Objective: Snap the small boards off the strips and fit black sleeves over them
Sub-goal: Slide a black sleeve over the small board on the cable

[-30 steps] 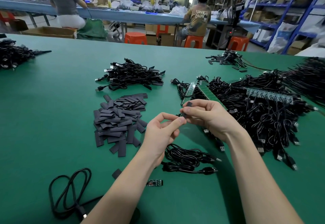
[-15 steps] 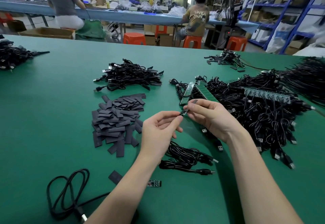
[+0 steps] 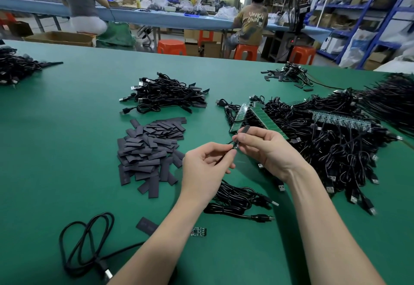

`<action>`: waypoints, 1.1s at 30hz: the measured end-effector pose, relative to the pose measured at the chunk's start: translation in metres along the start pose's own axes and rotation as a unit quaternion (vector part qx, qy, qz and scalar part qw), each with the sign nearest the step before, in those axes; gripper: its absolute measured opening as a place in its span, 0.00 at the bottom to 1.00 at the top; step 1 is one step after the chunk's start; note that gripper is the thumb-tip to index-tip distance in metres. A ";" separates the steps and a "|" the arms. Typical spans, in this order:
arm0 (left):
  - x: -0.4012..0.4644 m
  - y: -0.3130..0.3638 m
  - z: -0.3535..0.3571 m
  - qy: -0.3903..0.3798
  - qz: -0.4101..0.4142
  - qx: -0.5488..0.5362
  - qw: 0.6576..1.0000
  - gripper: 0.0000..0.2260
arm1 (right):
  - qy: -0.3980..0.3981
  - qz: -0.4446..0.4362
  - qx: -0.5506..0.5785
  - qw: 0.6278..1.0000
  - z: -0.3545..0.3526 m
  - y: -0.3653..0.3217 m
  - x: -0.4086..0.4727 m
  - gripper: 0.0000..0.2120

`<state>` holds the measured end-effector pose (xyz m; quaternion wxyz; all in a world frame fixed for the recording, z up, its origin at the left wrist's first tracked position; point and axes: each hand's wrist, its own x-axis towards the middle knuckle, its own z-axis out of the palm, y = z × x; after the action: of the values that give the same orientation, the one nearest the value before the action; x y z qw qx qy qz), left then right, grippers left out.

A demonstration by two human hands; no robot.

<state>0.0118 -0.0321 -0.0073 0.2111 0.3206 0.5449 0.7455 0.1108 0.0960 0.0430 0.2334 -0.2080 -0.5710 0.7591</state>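
You are at the sleeving step: your right hand (image 3: pixel 266 150) pinches a black sleeve (image 3: pixel 244 129) above the green table (image 3: pixel 67 150), and your left hand (image 3: pixel 207 168) pinches the small board's cable end at its mouth. Next, I judge, slide the sleeve on squarely. Spare sleeves (image 3: pixel 150 148) lie left, strips (image 3: pixel 253 114) beyond; two people sit behind.

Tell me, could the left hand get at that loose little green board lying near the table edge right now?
Probably not yet: the left hand is pinching a thin cable, with the right hand holding a black sleeve beside it. The small board lies uncovered beside the left forearm, so once freed, likely yes.
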 end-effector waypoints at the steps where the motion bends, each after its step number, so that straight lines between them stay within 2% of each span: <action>1: 0.000 0.000 0.000 -0.001 0.001 -0.001 1.000 0.02 | -0.003 0.002 -0.007 1.000 0.000 0.000 0.000 0.05; 12: 0.001 0.002 0.000 -0.006 -0.008 -0.038 0.999 0.06 | -0.032 0.029 -0.041 0.998 -0.001 0.001 -0.002 0.05; 17: 0.003 0.002 -0.001 -0.005 -0.011 -0.060 0.998 0.05 | -0.004 0.005 -0.012 1.000 0.005 0.005 0.001 0.05; 33: 0.002 -0.002 -0.002 0.007 0.012 -0.044 0.999 0.03 | -0.018 0.019 0.016 1.000 0.001 0.007 0.002 0.01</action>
<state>0.0086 -0.0314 -0.0091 0.2120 0.3124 0.5092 0.7734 0.1078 0.0943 0.0360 0.2121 -0.2015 -0.5583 0.7763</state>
